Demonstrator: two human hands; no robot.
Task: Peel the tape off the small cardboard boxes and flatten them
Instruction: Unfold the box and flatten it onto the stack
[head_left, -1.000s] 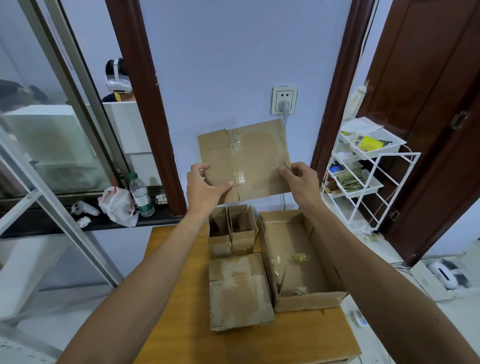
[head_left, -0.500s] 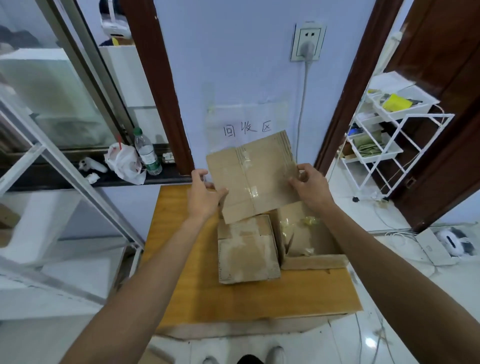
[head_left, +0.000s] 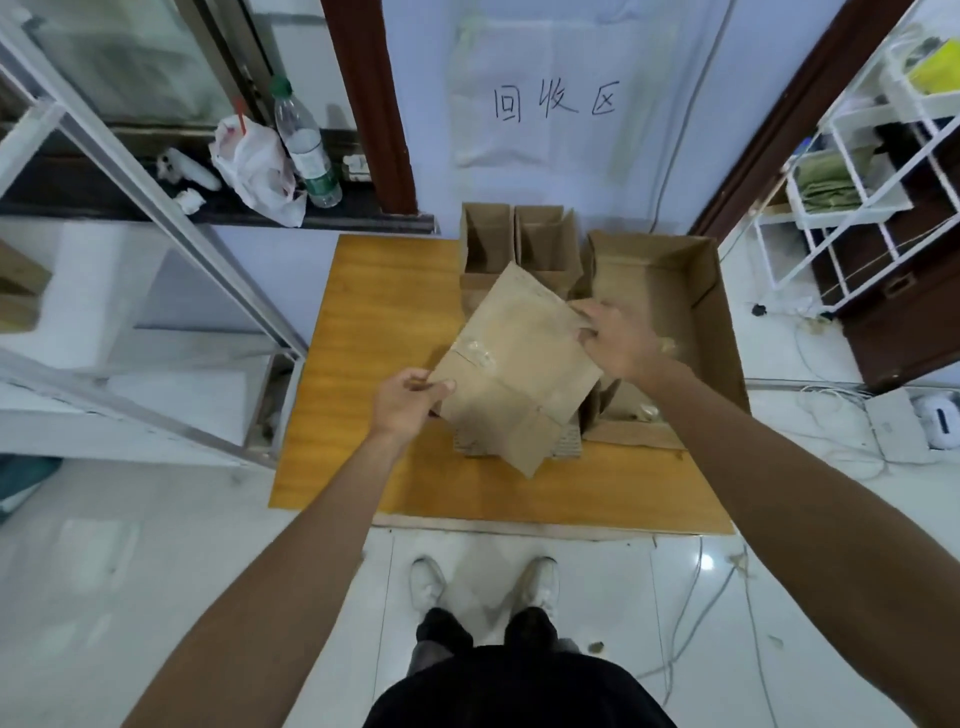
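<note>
A flattened cardboard box (head_left: 519, 358) with clear tape remnants lies tilted just above a stack of flattened cardboard (head_left: 566, 444) on the wooden table (head_left: 384, 322). My left hand (head_left: 410, 400) pinches its near-left corner with thumb on top. My right hand (head_left: 618, 343) grips its right edge, fingers curled round it. Two small open boxes (head_left: 519, 244) stand upright at the table's far edge. A large open carton (head_left: 701, 291) holding tape scraps sits to the right.
A water bottle (head_left: 306, 145) and a white plastic bag (head_left: 254, 166) sit on the dark sill at the left. A white wire rack (head_left: 852, 171) stands at the right. Cables and a white device (head_left: 935, 415) lie on the floor.
The flattened box came down from chest height and turned toward flat over the stack. Both hands kept hold of it. The camera tilted downward.
</note>
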